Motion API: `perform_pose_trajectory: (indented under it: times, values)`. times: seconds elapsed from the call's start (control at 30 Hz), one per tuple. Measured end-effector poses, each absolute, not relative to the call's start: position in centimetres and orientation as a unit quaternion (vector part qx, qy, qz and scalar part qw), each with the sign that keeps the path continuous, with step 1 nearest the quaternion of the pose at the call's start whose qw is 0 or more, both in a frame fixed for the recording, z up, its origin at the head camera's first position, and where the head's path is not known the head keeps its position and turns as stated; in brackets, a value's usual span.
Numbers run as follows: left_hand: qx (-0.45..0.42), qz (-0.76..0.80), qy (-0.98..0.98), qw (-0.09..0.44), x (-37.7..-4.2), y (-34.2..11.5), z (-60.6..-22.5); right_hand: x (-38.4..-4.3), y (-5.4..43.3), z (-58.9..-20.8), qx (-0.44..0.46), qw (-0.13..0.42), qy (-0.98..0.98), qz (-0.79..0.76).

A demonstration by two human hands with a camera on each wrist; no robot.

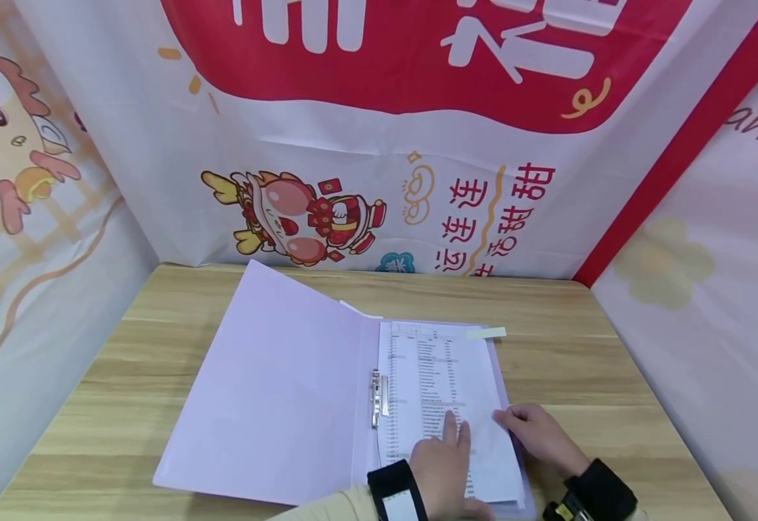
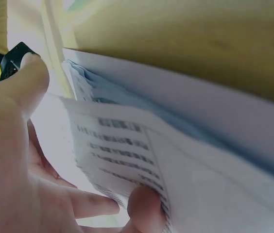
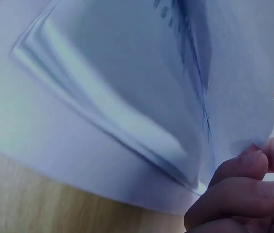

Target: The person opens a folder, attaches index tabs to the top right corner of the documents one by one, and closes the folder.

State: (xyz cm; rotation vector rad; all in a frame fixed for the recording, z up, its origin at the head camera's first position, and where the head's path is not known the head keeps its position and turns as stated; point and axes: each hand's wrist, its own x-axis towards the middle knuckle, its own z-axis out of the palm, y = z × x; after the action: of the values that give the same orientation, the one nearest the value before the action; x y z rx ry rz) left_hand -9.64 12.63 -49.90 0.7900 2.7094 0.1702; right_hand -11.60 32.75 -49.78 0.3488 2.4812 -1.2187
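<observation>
A pale purple folder (image 1: 281, 405) lies spread on the table, its cover turned to the left. Printed sheets (image 1: 440, 369) rest on its right side, beside a metal clip (image 1: 376, 399) near the spine. My left hand (image 1: 440, 467) lies over the lower part of the top page, fingers extended across the printed rows. At the right edge of the page, my right hand (image 1: 541, 438) pinches a sheet between thumb and fingers. In the right wrist view that sheet (image 3: 239, 73) is raised off the stack (image 3: 112, 111). Fingertips (image 2: 145, 208) touch the printed paper (image 2: 122, 141) in the left wrist view.
A pale yellow-green tab (image 1: 486, 333) sticks out at the folder's top right corner. The wood-grain table (image 1: 124, 362) is bordered by a printed cloth (image 1: 326, 130) behind, with more cloth at both sides. Black bands circle both wrists.
</observation>
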Motion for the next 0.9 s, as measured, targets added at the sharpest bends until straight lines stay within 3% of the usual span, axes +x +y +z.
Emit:
perform_pose_trajectory:
  times: [0.37, 0.67, 0.9]
  values:
    - [0.314, 0.133, 0.928, 0.148, -9.1, 12.3, -49.4, -11.6, 32.6, -49.2, 0.151, 0.191, 0.850, -0.467]
    - [0.345, 0.192, 0.900, 0.182, -9.3, 11.0, -48.5, -12.0, 32.8, -49.3, 0.131, 0.191, 0.816, -0.530]
    - [0.345, 0.207, 0.901, 0.163, -8.9, 10.3, -48.6, -12.9, 32.2, -50.2, 0.086, 0.177, 0.824, -0.531]
